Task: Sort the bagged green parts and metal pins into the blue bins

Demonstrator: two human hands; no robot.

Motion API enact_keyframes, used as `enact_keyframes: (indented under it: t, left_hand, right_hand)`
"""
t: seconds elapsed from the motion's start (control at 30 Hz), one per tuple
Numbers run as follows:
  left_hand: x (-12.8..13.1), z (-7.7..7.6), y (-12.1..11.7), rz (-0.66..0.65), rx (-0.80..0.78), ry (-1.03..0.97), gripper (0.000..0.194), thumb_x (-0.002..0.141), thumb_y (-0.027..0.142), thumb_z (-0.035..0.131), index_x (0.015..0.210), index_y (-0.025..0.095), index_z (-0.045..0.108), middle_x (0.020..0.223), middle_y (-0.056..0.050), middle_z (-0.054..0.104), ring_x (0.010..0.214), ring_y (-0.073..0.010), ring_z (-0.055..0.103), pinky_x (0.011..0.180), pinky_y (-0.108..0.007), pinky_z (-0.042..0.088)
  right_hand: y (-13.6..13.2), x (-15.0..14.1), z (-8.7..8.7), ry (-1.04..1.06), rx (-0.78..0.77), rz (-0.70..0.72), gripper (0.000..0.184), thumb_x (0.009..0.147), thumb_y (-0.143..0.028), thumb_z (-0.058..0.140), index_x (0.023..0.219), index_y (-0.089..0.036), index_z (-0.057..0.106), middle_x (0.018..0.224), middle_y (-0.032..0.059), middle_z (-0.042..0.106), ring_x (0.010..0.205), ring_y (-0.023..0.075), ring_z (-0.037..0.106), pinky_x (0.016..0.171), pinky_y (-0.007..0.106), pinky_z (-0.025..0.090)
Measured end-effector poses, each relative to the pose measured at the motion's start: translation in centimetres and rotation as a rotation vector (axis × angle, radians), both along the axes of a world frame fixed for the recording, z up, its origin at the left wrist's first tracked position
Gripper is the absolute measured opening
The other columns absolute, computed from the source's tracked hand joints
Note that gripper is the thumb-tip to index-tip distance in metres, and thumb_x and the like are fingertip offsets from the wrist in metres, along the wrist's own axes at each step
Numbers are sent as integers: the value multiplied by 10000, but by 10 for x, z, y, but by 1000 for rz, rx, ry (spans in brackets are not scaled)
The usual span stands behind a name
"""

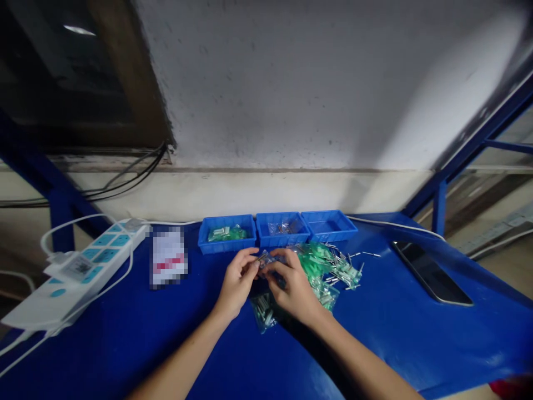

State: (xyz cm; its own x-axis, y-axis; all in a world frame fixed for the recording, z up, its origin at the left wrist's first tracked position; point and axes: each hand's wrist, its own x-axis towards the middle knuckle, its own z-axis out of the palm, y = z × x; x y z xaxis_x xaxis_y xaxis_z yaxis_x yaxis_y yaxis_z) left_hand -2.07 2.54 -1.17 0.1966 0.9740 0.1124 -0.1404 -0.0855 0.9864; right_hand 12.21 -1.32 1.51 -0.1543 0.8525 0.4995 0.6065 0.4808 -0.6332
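Observation:
My left hand [238, 282] and my right hand [295, 286] meet over the middle of the table, fingertips pinched close together. Between them is a small clear plastic bag [268, 259], partly hidden by the fingers. A thin metallic piece seems to show at my left fingertips, too small to make out. Under my right wrist lies a clear bag of metal pins [263, 311]. Just right of that hand spreads a pile of green plastic bags [314, 258], with loose silvery pins [345, 269] beside it.
Behind the hands stand a blue bin with green bags [227, 244], a blue bin with a clear bag [283, 240] and a third blue bin [328, 225]. A white power strip [83, 272] and a white-and-red packet [169, 256] lie left, a phone [431, 272] right.

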Motion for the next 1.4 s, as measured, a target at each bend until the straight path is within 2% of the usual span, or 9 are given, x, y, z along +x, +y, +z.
enact_keyframes:
  t: [0.17,0.37,0.53,0.7,0.87,1.03,1.13,1.27,1.4]
  left_hand:
    - [-2,-1,-2,42,108,58,230,807,272,591,1023,194,592,901,-42,648,821,-156,600,731,-258,452]
    - [-3,5,-7,63,289,238,111,790,240,584,795,203,689,1012,-63,549,1008,-203,530,768,-265,437]
    - [-6,3,-7,49,154,177,198,795,357,590,841,185,678,1005,-71,535,931,-192,528,703,-247,413]
    - [-11,-4,-6,-35,-17,-15,495,889,525,352,796,137,646,743,-59,611,673,-142,518,624,-250,379]
    - [-11,3,-6,-92,1,-46,279,820,404,557,855,143,650,731,-33,616,683,-136,526,647,-242,395]
    - [-8,4,-4,47,14,89,208,771,325,626,901,166,660,813,-38,657,739,-153,569,678,-245,430]
    - [-7,4,-5,101,114,129,183,790,326,603,874,180,674,908,-59,658,826,-180,588,714,-264,447]
    - [-6,7,-10,90,301,180,144,798,288,592,777,202,706,1051,-70,609,1006,-215,562,806,-290,456]
    - [-7,8,-11,124,437,358,177,825,248,545,905,242,703,1109,-63,586,979,-200,561,866,-336,440]
  right_hand:
    - [1,2,4,56,-103,-85,173,806,-311,580,904,-204,674,1038,95,467,1039,241,460,923,419,398]
    - [7,4,5,169,-129,-127,233,861,-313,506,775,-172,670,758,38,485,704,152,503,587,269,417]
    - [6,5,5,187,-29,-79,145,851,-229,519,830,-179,653,711,19,536,617,124,500,553,248,399]
    - [5,8,3,122,106,46,159,850,-161,503,901,-198,649,803,45,594,722,138,556,646,255,452]
    - [8,10,0,76,156,50,205,851,-147,476,911,-206,663,820,58,596,746,150,559,657,265,462]
    - [8,13,5,149,6,-39,195,842,-189,469,901,-181,654,783,44,591,704,147,550,625,258,439]
    - [8,11,9,339,-243,-69,226,851,-353,493,852,-166,618,685,16,581,596,131,536,535,239,411]
    - [8,5,11,663,-585,73,330,823,-493,497,910,-177,538,621,-13,568,508,131,550,448,229,388]
    - [4,2,11,709,-458,56,362,759,-389,616,1036,-189,497,619,-33,555,568,146,586,510,250,450]
